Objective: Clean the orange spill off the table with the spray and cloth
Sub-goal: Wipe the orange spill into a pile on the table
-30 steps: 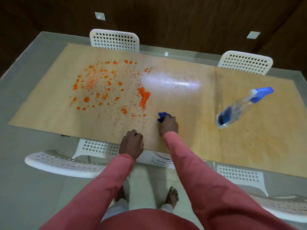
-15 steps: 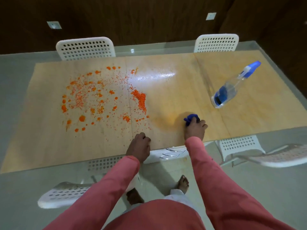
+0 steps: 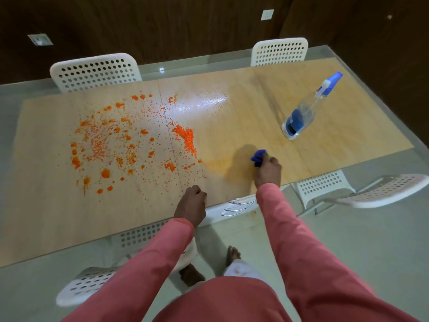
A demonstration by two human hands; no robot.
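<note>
Right hand: the right hand (image 3: pixel 268 169) grips a bunched blue cloth (image 3: pixel 257 157), fingers curled round it, and presses it on the wooden tabletop (image 3: pixel 232 126) near the front edge
Left hand: the left hand (image 3: pixel 190 206) rests on the near edge of the tabletop, fingers curled into a loose fist that holds nothing
Cloth: only a small wad shows past the fingers, on the side of the hand toward the spill; it touches the wood
Orange spill: the orange spill (image 3: pixel 120 140) lies scattered as drops and grains over the left half of the tabletop, with a thicker heaped streak (image 3: pixel 185 138) at its right margin, between the scatter and the cloth; a faint orange smear (image 3: pixel 216 162) lies just left of the cloth
Spray bottle: a clear spray bottle (image 3: pixel 306 112) with a blue trigger head and blue label stands on the right part of the tabletop, well apart from the cloth, beyond it and to the right
Table: the wood panel sits under a glass top (image 3: pixel 362 240) whose greenish border runs all round
Chairs: white perforated chairs (image 3: pixel 95 72) stand on the far side and the near side
Person: pink sleeves, bare feet seen through the glass
</note>
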